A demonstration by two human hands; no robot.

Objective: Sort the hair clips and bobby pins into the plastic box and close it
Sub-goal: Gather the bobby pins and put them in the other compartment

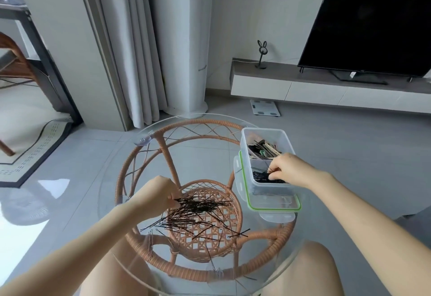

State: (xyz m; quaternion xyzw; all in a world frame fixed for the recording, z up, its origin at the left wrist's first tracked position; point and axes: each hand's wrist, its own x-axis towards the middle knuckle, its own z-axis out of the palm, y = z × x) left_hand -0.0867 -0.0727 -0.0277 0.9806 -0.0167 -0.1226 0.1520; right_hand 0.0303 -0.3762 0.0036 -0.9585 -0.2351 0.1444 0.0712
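Both grips on bobby pins (198, 211)

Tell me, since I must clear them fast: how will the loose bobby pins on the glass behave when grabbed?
The bobby pins look thin and stiff, lying tangled, so several probably lift together. On the smooth glass tabletop they likely slide rather than roll. The left hand pinches a bunch, which suggests they are light.

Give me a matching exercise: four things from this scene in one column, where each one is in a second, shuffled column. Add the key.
Things:
1. lid
2. loose bobby pins
3. hair clips
4. right hand

Places:
A. far compartment of the box
B. under the box
C. spread on the glass table
D. in the near compartment, fingers on dark pins

Pairs: 1-B, 2-C, 3-A, 4-D
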